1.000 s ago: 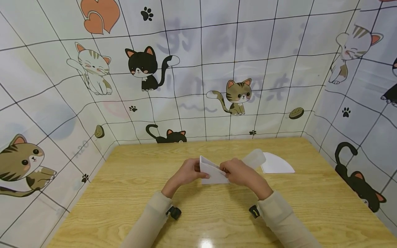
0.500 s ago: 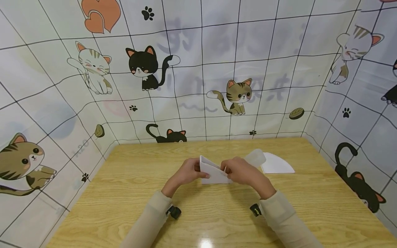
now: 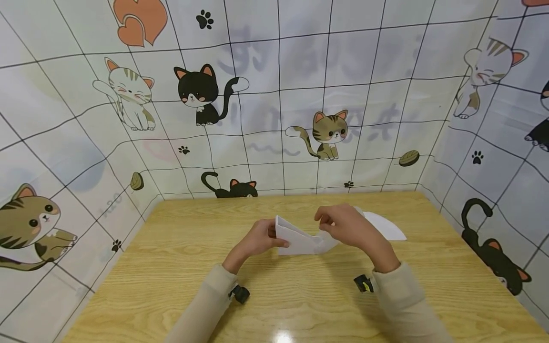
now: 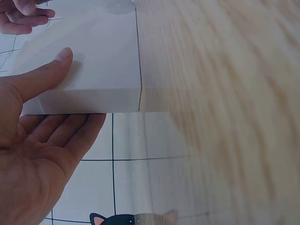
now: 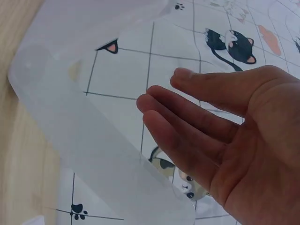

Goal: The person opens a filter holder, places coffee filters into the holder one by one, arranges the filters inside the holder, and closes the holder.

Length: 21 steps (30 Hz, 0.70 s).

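Observation:
A white box [image 3: 296, 243] with a sloping open top stands on the table, its high end at the left. My left hand [image 3: 259, 238] grips that end; the left wrist view shows the thumb on the box's [image 4: 105, 56] broad face and the fingers behind it. From the low right end a translucent flap [image 3: 330, 243] sticks out to the right. Above this flap my right hand [image 3: 349, 226] hovers with loosely bent fingers. In the right wrist view the flap [image 5: 93, 140] passes beside the fingers, and nothing is between thumb and fingertips. The inside of the box is hidden.
A white fan-shaped piece [image 3: 388, 226] lies on the wooden table [image 3: 283, 295] behind my right hand, partly covered by it. A cloth wall [image 3: 266, 105] printed with cats and grid lines encloses the table at the back and both sides.
My right hand has let go of the box's low end and lifted up and to the right. The translucent flap now shows lower, beside the box. The left hand keeps its hold.

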{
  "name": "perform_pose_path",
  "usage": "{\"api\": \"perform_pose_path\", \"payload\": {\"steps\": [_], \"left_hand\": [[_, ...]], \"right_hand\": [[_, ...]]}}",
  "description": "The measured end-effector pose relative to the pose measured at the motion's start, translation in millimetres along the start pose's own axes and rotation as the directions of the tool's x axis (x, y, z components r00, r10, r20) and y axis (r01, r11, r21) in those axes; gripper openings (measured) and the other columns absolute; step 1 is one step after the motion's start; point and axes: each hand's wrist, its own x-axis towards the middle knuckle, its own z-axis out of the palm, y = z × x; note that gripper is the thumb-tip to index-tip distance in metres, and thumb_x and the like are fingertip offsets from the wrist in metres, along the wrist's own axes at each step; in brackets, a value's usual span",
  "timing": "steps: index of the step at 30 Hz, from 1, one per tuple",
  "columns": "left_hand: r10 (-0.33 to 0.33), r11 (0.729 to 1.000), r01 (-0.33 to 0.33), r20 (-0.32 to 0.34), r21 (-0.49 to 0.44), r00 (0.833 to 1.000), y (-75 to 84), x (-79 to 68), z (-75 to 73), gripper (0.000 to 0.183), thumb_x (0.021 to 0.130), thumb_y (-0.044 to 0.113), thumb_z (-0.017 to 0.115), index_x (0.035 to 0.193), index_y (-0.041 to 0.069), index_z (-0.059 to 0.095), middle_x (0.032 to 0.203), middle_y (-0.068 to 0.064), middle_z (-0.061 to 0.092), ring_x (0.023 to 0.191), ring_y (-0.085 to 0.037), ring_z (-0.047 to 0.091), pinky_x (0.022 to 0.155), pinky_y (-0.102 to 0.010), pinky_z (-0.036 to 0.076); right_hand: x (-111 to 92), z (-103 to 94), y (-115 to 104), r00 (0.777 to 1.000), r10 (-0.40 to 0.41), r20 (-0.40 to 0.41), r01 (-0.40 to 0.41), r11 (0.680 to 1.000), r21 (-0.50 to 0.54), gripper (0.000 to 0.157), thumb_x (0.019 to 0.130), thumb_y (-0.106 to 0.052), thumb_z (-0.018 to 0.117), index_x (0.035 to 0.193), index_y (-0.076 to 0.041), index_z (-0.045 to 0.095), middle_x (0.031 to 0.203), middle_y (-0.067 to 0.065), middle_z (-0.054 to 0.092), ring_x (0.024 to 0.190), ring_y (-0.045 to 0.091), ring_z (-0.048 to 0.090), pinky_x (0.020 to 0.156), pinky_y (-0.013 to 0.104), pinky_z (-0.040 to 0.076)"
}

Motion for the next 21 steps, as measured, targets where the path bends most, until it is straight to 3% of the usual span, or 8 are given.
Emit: {"api": "perform_pose_path", "payload": {"steps": [6,13,21], "left_hand": [[0.004,1.0,-0.004,-0.005,-0.001,1.0,-0.3,-0.1,0.4,0.034,0.088,0.011,0.083,0.119,0.006,0.071,0.111,-0.012,0.077,0.093,-0.017,0.076,0.079,-0.029,0.06],[0.0,1.0,0.0,-0.004,0.01,1.0,-1.1,0.4,1.0,0.035,0.088,0.014,0.084,0.12,0.007,0.071,0.111,-0.011,0.077,0.094,-0.017,0.076,0.079,-0.029,0.06],[0.002,1.0,-0.002,0.0,0.011,1.0,-1.8,1.1,0.4,0.035,0.088,0.014,0.084,0.12,0.006,0.071,0.111,-0.011,0.077,0.094,-0.018,0.076,0.079,-0.03,0.061]], "right_hand": [[-8.4,-17.7,11.0,0.995,0.052,-0.088,-0.053,0.999,-0.004,0.013,0.1,-0.011,0.067,0.112,-0.009,0.073,0.099,0.003,0.076,0.092,0.022,0.071,0.079,0.043,0.058],[-22.5,-37.9,29.4,0.973,0.117,-0.2,-0.12,0.993,0.0,0.016,0.102,-0.015,0.066,0.114,-0.008,0.073,0.103,0.008,0.077,0.096,0.03,0.072,0.082,0.05,0.057],[-32.4,-53.9,50.0,0.955,0.144,-0.261,-0.142,0.99,0.026,0.016,0.103,-0.015,0.065,0.114,-0.006,0.073,0.101,0.012,0.078,0.09,0.029,0.074,0.072,0.039,0.057]]}}
